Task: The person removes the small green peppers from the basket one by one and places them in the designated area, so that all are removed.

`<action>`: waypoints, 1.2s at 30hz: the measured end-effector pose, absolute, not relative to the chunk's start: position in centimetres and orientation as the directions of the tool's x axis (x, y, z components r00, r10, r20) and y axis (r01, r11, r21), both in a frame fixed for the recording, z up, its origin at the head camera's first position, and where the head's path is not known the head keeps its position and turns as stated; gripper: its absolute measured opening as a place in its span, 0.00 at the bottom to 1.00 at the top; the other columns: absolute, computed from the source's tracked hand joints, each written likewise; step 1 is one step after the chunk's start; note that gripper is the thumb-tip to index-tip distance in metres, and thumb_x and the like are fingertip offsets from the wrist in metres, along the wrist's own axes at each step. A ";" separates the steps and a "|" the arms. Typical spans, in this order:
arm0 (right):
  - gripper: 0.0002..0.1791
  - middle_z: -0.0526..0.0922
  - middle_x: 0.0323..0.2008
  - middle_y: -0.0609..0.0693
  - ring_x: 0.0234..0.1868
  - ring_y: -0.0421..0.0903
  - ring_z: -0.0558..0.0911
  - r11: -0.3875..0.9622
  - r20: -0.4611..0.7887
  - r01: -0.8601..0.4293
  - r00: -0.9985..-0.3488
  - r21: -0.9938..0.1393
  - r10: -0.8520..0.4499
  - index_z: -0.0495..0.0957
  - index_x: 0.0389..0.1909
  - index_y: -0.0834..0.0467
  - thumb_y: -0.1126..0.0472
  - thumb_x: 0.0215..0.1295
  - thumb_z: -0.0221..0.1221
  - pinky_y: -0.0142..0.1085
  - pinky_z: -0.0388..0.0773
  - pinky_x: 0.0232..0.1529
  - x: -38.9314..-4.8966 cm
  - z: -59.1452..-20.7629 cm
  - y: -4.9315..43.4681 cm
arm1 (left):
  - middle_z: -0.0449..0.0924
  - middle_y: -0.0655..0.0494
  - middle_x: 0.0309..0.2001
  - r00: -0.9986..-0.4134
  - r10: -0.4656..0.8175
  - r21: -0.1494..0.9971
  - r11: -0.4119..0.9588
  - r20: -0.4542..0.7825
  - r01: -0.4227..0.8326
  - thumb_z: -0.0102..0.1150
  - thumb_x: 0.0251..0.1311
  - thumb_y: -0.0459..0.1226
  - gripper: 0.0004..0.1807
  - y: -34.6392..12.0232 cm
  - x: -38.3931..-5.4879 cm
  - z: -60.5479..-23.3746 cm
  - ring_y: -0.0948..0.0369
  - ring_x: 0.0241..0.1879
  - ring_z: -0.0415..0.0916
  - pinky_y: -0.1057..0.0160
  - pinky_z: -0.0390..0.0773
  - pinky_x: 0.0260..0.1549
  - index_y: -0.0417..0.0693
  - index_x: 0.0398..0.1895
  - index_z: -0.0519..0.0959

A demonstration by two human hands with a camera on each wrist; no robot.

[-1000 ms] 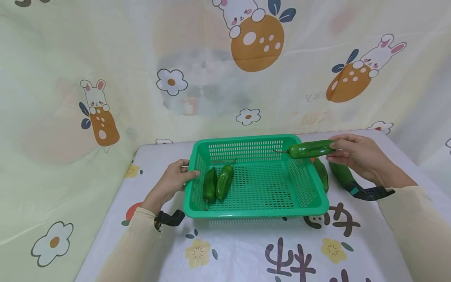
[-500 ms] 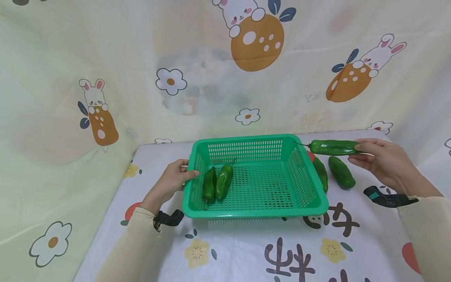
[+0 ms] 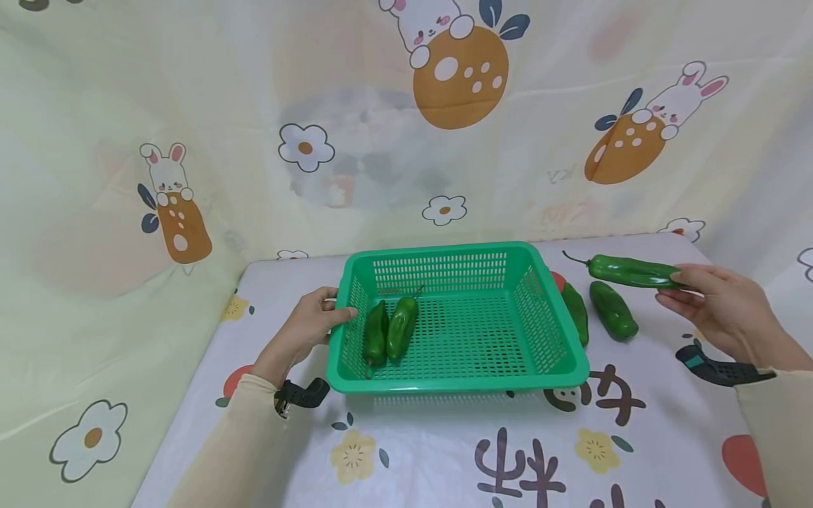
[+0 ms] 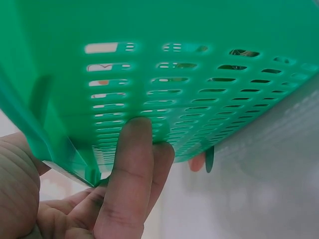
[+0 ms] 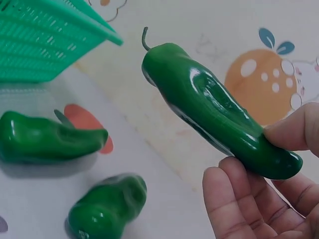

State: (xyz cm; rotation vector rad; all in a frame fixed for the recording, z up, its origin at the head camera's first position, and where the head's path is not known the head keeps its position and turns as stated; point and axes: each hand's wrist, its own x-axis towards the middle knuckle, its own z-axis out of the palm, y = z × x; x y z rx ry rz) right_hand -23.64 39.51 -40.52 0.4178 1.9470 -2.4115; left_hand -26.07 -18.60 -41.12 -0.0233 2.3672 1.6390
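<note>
My right hand (image 3: pixel 730 305) pinches a long green pepper (image 3: pixel 631 271) near its blunt end, thumb on one side and fingers on the other. The pepper is held above the table to the right of the basket, its thin stem pointing left. My left hand (image 3: pixel 311 319) grips the left rim of a green plastic basket (image 3: pixel 457 386); in the left wrist view its fingers (image 4: pixel 130 174) lie against the slotted outer wall. Inside the basket, at the left, lie two green peppers, one darker (image 3: pixel 376 335) and one lighter (image 3: pixel 403 328).
Right of the basket, a green pepper (image 3: pixel 574 310) lies partly hidden by the basket wall. Another green pepper (image 3: pixel 612 310) rests beside it, below the held one. A printed white cloth (image 3: pixel 406 451) covers the table, and a patterned curtain (image 3: pixel 356 85) hangs behind.
My right hand has carried the pepper rightward, from above the basket's right rim to beyond it. The pepper lying at the far right came into full view. My left hand stays on the rim.
</note>
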 end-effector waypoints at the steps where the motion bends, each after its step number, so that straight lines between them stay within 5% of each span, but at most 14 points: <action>1: 0.24 0.75 0.40 0.45 0.35 0.42 0.85 -0.234 -0.227 0.186 -0.960 -0.954 0.164 0.72 0.50 0.48 0.52 0.54 0.71 0.35 0.84 0.40 -23.6 -40.7 39.7 | 0.79 0.39 0.53 -0.966 0.136 0.918 0.362 -0.222 -0.160 0.60 0.65 0.37 0.30 -18.6 -26.1 -41.1 0.49 0.42 0.84 0.52 0.85 0.35 0.40 0.67 0.63; 9: 0.28 0.79 0.30 0.44 0.31 0.42 0.86 -0.288 -0.296 0.228 -0.929 -0.930 0.223 0.66 0.52 0.47 0.52 0.54 0.70 0.34 0.84 0.37 -23.0 -41.9 40.9 | 0.79 0.39 0.53 -0.965 0.135 0.915 0.372 -0.223 -0.159 0.60 0.65 0.37 0.30 -18.6 -26.1 -41.3 0.49 0.42 0.84 0.52 0.85 0.35 0.39 0.67 0.62; 24: 0.33 0.76 0.35 0.42 0.32 0.40 0.84 -0.400 -0.406 0.263 -0.852 -0.878 0.332 0.66 0.54 0.42 0.49 0.49 0.73 0.33 0.84 0.39 -22.9 -45.1 42.6 | 0.79 0.39 0.53 -0.965 0.132 0.914 0.370 -0.226 -0.164 0.60 0.65 0.37 0.29 -18.6 -26.1 -41.2 0.50 0.42 0.84 0.52 0.85 0.35 0.40 0.66 0.63; 36: 0.27 0.81 0.26 0.47 0.32 0.43 0.85 -0.536 -0.543 0.318 -0.770 -0.782 0.335 0.67 0.52 0.43 0.51 0.55 0.70 0.33 0.84 0.41 -22.9 -46.4 42.3 | 0.78 0.39 0.54 -0.964 0.141 0.919 0.358 -0.225 -0.162 0.60 0.65 0.37 0.29 -18.7 -26.1 -41.2 0.49 0.43 0.84 0.52 0.85 0.36 0.39 0.66 0.63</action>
